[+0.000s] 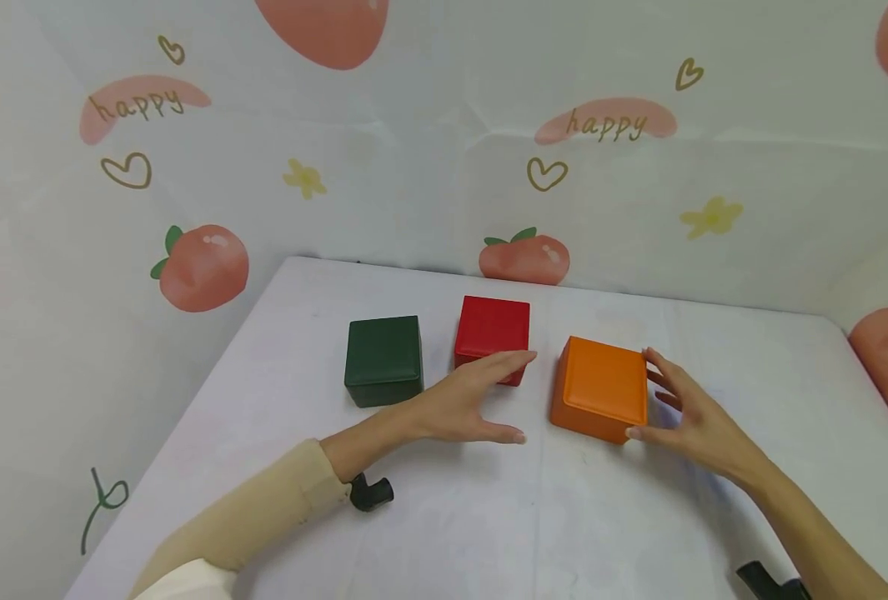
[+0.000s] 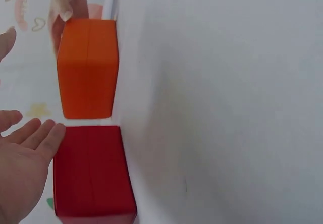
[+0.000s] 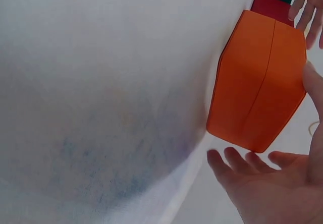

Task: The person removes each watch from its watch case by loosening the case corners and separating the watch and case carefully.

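An orange box (image 1: 605, 382) with a smooth padded lid sits on the white table, turned slightly. At its right side is my right hand (image 1: 702, 421), thumb tip at the front corner and index finger by the back corner. In the right wrist view the other fingers (image 3: 237, 158) spread just off the box. My left hand (image 1: 469, 396) reaches in front of the red box (image 1: 493, 327), thumb and fingers apart and nothing between them; it hides part of that box's front. To the left, beyond the left wrist, stands a dark green box (image 1: 383, 358).
The white table (image 1: 459, 533) ends at a white cloth backdrop (image 1: 413, 158) printed with peaches, hearts and the word happy. Black wrist-worn parts show by the left sleeve (image 1: 293, 483) and at the right forearm (image 1: 819, 525).
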The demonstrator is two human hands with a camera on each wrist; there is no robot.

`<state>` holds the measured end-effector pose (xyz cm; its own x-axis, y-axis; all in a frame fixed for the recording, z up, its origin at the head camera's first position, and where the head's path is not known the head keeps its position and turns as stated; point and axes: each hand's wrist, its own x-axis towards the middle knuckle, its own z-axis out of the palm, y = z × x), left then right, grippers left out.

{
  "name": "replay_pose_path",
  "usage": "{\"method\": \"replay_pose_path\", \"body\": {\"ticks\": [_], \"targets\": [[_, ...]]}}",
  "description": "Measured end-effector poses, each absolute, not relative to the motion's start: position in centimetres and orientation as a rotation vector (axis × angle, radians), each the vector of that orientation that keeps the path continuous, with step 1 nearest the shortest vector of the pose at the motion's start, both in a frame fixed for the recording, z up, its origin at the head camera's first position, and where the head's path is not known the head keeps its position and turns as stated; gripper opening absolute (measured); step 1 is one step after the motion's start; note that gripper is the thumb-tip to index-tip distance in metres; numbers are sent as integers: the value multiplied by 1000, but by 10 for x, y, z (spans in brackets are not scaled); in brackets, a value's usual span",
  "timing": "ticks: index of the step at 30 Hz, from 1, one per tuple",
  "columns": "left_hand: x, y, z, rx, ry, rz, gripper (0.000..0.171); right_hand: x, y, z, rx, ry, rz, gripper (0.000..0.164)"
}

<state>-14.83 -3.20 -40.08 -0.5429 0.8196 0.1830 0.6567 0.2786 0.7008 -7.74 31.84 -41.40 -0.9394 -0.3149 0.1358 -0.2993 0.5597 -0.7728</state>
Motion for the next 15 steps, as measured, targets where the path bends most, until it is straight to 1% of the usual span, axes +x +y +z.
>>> {"method": "replay_pose_path", "body": {"ticks": [3,8,15], "targets": [[-148,-25,-403,1344,2279,1131,90,-78,318,-415,-518,2696,-1372,109],[-150,-13,-411,1211,2198,1144,90,-80,318,-417,-465,2638,-1385,111],[-153,6,-417,1151,2203,1047,104,-79,317,-416,-429,2624,-1380,109]]}}
